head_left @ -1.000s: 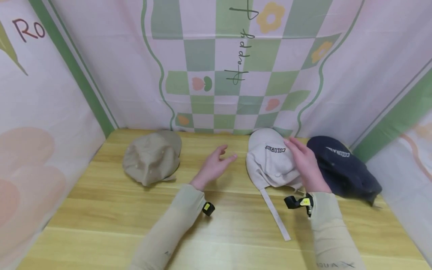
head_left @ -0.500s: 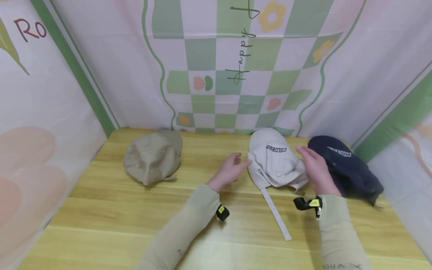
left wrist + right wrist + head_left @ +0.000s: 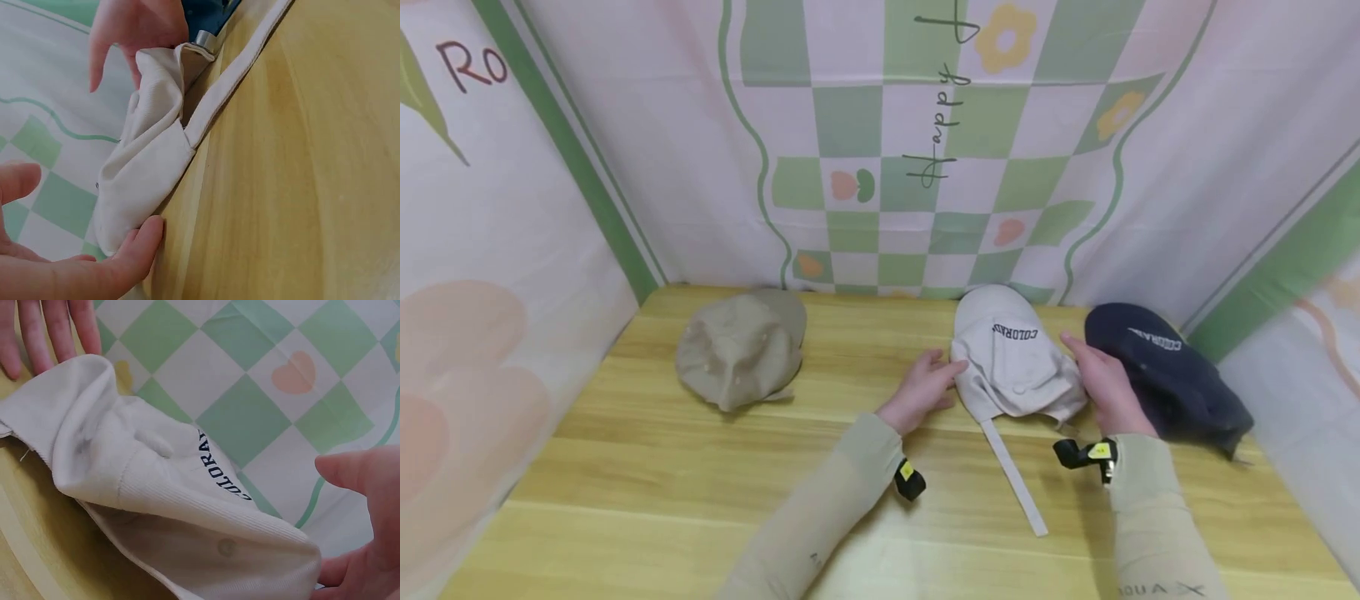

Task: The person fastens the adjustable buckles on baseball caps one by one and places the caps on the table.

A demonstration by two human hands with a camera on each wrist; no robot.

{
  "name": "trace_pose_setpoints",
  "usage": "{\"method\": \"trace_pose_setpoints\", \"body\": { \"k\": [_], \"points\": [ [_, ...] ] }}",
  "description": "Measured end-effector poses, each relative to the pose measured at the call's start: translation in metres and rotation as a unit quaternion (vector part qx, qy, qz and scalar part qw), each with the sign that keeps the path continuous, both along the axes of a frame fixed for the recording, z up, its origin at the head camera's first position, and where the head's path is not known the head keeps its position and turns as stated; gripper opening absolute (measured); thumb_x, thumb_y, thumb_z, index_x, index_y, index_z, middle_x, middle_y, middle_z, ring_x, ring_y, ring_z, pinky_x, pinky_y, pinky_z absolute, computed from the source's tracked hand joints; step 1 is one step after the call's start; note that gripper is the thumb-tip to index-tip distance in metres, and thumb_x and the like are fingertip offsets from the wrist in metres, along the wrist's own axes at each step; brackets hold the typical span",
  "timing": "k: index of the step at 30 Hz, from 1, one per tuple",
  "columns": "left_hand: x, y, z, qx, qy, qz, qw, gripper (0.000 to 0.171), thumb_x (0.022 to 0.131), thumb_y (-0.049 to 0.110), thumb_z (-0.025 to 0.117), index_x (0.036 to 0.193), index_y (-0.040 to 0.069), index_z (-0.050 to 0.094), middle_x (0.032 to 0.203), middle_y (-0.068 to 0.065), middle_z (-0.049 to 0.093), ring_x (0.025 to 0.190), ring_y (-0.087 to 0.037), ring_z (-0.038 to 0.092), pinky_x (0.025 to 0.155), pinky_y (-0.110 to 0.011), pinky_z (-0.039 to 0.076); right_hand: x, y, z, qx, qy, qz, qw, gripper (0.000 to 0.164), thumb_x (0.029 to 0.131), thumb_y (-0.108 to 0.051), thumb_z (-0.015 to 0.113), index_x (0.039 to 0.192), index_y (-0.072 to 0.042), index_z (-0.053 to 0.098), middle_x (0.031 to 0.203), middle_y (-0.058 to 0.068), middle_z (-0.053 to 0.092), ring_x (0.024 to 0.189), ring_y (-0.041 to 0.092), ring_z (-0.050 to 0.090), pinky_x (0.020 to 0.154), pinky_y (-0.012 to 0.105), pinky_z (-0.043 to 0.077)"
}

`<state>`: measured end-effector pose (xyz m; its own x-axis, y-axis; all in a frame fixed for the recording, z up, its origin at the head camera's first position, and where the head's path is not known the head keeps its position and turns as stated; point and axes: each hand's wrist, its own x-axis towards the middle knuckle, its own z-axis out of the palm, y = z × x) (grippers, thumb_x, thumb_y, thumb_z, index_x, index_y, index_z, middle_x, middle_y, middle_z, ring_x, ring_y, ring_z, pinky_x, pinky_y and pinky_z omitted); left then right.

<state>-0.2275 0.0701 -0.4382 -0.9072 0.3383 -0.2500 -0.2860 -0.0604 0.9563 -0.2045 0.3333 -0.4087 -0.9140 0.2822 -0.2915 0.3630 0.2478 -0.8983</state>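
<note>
A white baseball cap [image 3: 1018, 358] lettered COLORADO-style in black lies on the wooden table, its brim toward the back curtain and its long strap [image 3: 1015, 479] trailing forward. On its left side is my left hand [image 3: 921, 390], thumb raised and fingertips right at the cap's edge, low by the tabletop. My right hand [image 3: 1108, 385] stands at the opposite side, between this cap and a navy cap [image 3: 1172, 375]. In the right wrist view the right thumb [image 3: 350, 472] is apart from the white cap [image 3: 156, 462], while the other fingers are partly hidden behind its edge.
A khaki cap [image 3: 737, 350] rests at the left of the wooden table [image 3: 625, 500]. Behind the table hangs a checked curtain [image 3: 902, 192], with more printed cloth at both sides. The navy cap lies close beyond my right hand.
My left hand has moved right, up to the white cap's left edge. My right hand has shifted right and slightly down, from over the cap to beside it. The caps stay in place.
</note>
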Motion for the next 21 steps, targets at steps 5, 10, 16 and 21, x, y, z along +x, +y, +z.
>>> {"method": "trace_pose_setpoints", "body": {
  "k": [5, 10, 16, 21],
  "points": [
    [-0.0008, -0.0004, -0.0027, 0.014, 0.002, -0.008, 0.9999, 0.076, 0.101, 0.029, 0.064, 0.156, -0.006, 0.026, 0.146, -0.025, 0.047, 0.120, -0.033, 0.058, 0.098, -0.044, 0.053, -0.0017, -0.0030, -0.0002, -0.004, -0.014, -0.026, 1.000, 0.105, 0.094, -0.073, 0.050, 0.161, 0.000, 0.016, 0.166, 0.019, 0.012, 0.150, 0.037, 0.015, 0.122, 0.051, 0.013],
    [-0.0030, -0.0008, -0.0034, -0.002, 0.015, -0.019, 0.9997, 0.055, 0.102, 0.025, 0.062, 0.141, -0.010, 0.047, 0.121, -0.017, 0.061, 0.104, -0.024, 0.061, 0.096, -0.041, 0.055, -0.0033, -0.0065, -0.0029, 0.000, -0.024, -0.040, 0.999, 0.112, 0.090, -0.076, 0.052, 0.158, 0.007, 0.020, 0.162, 0.024, 0.023, 0.143, 0.035, 0.027, 0.121, 0.048, 0.020],
    [-0.0037, -0.0017, -0.0028, -0.033, 0.035, -0.027, 0.9985, 0.033, 0.102, 0.023, 0.061, 0.119, -0.005, 0.065, 0.096, -0.004, 0.062, 0.086, -0.015, 0.060, 0.085, -0.035, 0.057, -0.0017, -0.0068, -0.0061, 0.014, -0.024, -0.017, 0.999, 0.093, 0.094, -0.072, 0.051, 0.138, 0.009, 0.048, 0.131, 0.024, 0.055, 0.113, 0.030, 0.054, 0.100, 0.038, 0.045],
    [-0.0031, -0.0026, -0.0023, -0.054, 0.047, -0.030, 0.9970, 0.037, 0.102, 0.026, 0.061, 0.120, -0.006, 0.065, 0.101, -0.003, 0.066, 0.089, -0.012, 0.061, 0.085, -0.030, 0.056, -0.0005, -0.0079, -0.0072, 0.015, -0.025, -0.015, 0.999, 0.060, 0.093, -0.070, 0.056, 0.087, -0.011, 0.046, 0.068, -0.005, 0.041, 0.059, 0.013, 0.045, 0.056, 0.026, 0.040]
  ]
}}
